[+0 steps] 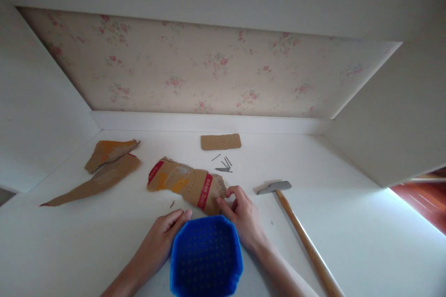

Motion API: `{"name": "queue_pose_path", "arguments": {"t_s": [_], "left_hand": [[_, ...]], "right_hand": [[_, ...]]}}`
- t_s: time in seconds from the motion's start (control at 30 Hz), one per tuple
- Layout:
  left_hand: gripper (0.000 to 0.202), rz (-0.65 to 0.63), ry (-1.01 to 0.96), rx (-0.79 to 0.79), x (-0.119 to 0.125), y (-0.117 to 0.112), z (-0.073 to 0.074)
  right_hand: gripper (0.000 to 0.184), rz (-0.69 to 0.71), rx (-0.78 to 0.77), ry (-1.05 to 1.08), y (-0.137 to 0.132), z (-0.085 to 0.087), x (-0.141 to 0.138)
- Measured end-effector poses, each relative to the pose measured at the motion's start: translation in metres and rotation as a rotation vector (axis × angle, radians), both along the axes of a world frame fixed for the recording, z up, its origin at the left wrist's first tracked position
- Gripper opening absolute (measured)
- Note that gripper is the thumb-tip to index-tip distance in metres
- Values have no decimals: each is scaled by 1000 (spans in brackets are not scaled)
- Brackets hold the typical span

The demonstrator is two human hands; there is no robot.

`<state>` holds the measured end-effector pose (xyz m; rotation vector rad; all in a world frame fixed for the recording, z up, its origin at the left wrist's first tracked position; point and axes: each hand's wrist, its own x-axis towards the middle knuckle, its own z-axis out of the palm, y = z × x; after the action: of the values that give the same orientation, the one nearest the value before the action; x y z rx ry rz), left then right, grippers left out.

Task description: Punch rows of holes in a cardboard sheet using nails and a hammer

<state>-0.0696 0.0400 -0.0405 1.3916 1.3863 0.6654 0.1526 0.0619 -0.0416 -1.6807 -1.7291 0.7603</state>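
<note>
From my remote seat I watch through the head camera as the right hand [246, 217] meets the near right end of the torn cardboard piece [186, 184], thumb and forefinger at its frayed edge with a small gap showing between them; I cannot tell whether they pinch it. The cardboard, crossed by red bands, lies on the white surface [355, 222] in front of both hands. My view of the left hand [163, 232] gives me curled fingers and a thumb laid forward, just beside the blue basket [205, 255]; I cannot tell whether it holds anything. Beyond the cardboard I see loose nails [226, 170] and a small perforated strip [220, 142]. The hammer [298, 227] lies right of the right hand, and brown scraps [104, 180] lie far left
</note>
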Motion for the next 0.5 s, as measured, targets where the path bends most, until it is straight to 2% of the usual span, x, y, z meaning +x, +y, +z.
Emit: {"name": "queue_pose_path", "arguments": {"t_s": [0.23,0.37,0.5], "left_hand": [[44,-2,2,-1,1,0,4],[45,1,4,-1,0,0,2],[45,1,-2,9,1,-1,3]], "right_hand": [[48,83,-2,-116,1,4,0],[54,115,-32,-161,0,8,0],[51,131,-24,-155,0,9,0]]}}
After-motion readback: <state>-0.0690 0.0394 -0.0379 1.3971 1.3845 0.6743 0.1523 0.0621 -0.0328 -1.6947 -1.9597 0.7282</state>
